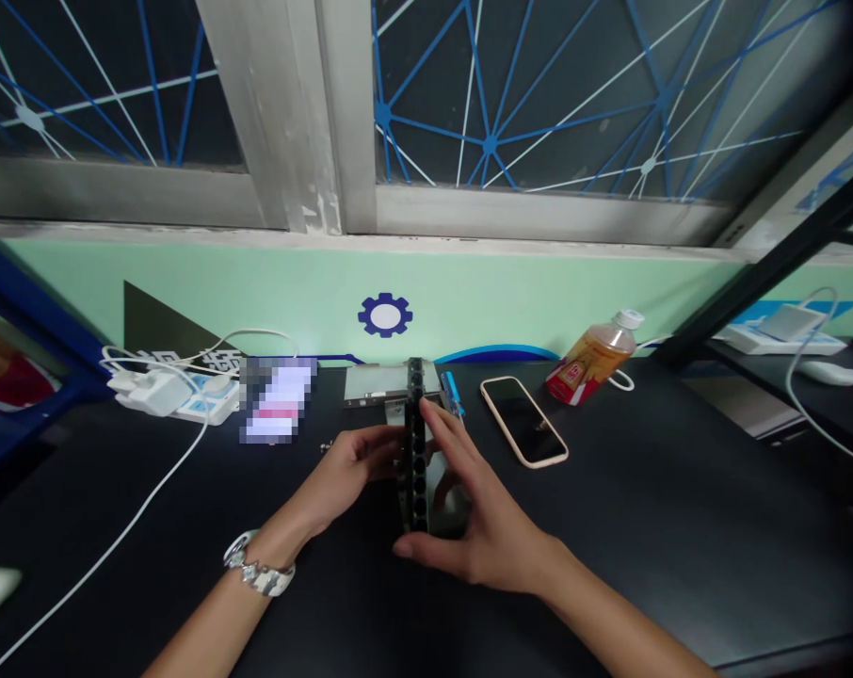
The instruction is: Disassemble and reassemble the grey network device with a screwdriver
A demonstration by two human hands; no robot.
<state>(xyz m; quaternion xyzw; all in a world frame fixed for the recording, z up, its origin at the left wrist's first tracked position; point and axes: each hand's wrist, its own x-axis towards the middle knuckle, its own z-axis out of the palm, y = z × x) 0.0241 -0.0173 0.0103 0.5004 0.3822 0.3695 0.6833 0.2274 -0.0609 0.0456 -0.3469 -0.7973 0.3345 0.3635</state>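
Note:
A dark, flat device (pixel 418 461) with a row of round black holes along its narrow edge stands upright between my hands. I cannot make out its exact kind. My right hand (pixel 487 513) grips it from the right, fingers along the top of its edge and thumb at the near end. On the other side, my left hand (pixel 348 471) has its fingers bent against the device, their tips partly hidden. Behind lies a pale, flat plate with a metal strip (pixel 366 386), and a blue tool-like item (pixel 452 394) sits just right of it.
A phone (pixel 523 421) in a pale case and a tilted drink bottle (pixel 590 360) are on the right of the black table (pixel 313 612). On the left are a blurred-out phone screen (pixel 278 400), a white power strip (pixel 215 403) with chargers, and a white cable (pixel 158 494) crossing the table.

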